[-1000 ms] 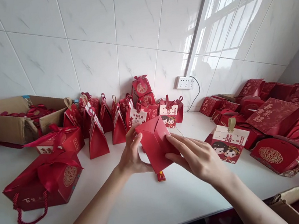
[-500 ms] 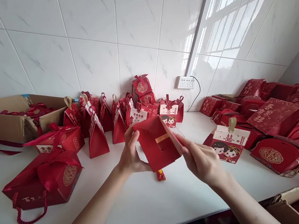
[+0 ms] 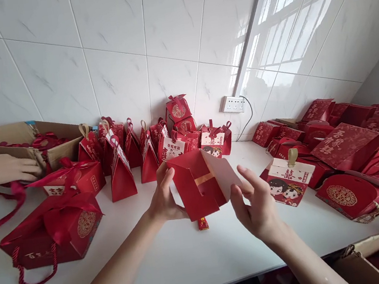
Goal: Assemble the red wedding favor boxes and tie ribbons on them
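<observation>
In the middle of the head view a small red paper gift box is raised above the white table, its slotted side towards me. My left hand grips it from the left, thumb on the upper edge and fingers around the side. A pale-lined flap sticks out from the box's right side. Beside that flap is my right hand, thumb and index finger apart around its corner; whether they touch it I cannot tell. Below the box lies a small red and gold packet, partly hidden.
Another person's hand is at the left near an open cardboard box and a red ribbon. Finished-looking red boxes line the wall. A pile of red boxes covers the right side. A socket strip sits on the wall.
My right hand has loosened from the box's right side, and the flap has swung outward, showing its pale inside. Another person's hand has come in from the left, and the ribbon there has shifted.
</observation>
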`<action>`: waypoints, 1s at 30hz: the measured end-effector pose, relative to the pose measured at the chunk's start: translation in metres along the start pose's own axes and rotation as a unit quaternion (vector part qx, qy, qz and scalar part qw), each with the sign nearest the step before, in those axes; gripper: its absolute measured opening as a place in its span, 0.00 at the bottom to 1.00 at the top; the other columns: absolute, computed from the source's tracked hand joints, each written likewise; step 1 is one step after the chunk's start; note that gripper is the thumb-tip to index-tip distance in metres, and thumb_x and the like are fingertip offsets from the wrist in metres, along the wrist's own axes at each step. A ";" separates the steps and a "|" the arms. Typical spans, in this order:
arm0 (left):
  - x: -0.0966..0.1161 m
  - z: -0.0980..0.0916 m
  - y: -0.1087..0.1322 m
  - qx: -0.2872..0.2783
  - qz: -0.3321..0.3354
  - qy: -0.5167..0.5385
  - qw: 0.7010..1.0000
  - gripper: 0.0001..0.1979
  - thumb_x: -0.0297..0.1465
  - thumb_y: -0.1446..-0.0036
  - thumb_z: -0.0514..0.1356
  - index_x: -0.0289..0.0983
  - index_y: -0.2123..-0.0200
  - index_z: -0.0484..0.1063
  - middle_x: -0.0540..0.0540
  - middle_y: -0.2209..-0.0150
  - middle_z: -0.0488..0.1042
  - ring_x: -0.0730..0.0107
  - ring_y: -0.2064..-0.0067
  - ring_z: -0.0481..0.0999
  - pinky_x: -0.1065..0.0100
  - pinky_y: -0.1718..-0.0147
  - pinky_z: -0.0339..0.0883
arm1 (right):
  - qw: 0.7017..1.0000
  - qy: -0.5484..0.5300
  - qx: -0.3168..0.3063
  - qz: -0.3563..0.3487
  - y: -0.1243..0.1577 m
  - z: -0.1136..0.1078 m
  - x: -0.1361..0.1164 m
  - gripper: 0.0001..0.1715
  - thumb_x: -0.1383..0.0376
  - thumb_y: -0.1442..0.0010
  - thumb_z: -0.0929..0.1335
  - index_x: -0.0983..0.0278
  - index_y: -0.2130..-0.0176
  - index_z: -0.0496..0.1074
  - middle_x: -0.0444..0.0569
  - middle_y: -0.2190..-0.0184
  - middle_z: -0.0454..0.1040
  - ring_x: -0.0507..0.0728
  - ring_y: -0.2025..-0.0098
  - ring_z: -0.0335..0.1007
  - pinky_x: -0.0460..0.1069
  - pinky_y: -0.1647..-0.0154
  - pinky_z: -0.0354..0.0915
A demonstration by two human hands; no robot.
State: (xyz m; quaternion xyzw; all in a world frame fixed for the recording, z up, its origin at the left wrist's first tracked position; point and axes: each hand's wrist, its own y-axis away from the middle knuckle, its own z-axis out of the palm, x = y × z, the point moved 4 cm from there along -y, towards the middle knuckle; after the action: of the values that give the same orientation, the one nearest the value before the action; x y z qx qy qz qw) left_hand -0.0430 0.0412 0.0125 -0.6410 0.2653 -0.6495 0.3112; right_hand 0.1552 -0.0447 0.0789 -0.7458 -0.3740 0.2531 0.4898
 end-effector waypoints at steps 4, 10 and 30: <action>0.031 0.006 0.001 -0.028 0.274 -0.160 0.948 0.61 0.40 0.78 0.75 0.49 0.38 0.51 0.39 0.39 0.54 0.36 0.38 0.56 0.44 0.46 0.63 | 0.996 0.039 -0.074 0.024 -0.007 0.004 -0.001 0.25 0.75 0.37 0.57 0.56 0.44 0.60 0.55 0.53 0.71 0.56 0.62 0.76 0.46 0.74 0.73; 0.038 0.009 0.001 -0.051 0.324 -0.263 0.907 0.62 0.42 0.70 0.74 0.46 0.35 0.42 0.34 0.39 0.49 0.42 0.39 0.59 0.48 0.48 0.66 | 0.981 -0.008 -0.143 0.134 -0.016 0.010 0.001 0.14 0.66 0.37 0.63 0.60 0.50 0.66 0.54 0.54 0.70 0.58 0.60 0.74 0.51 0.64 0.76; 0.034 0.015 -0.001 -0.079 0.225 -0.195 0.951 0.50 0.49 0.59 0.65 0.42 0.37 0.43 0.33 0.40 0.48 0.39 0.36 0.51 0.47 0.52 0.68 | 0.950 -0.034 -0.202 0.235 -0.018 0.021 0.011 0.02 0.68 0.38 0.62 0.60 0.64 0.61 0.48 0.67 0.71 0.55 0.71 0.68 0.48 0.73 0.65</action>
State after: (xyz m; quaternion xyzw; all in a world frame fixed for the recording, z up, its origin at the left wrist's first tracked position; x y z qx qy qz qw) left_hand -0.0276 0.0173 0.0360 -0.7015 0.3873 -0.4020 0.4431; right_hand 0.1403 -0.0202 0.0870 -0.8870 -0.2476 0.3050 0.2426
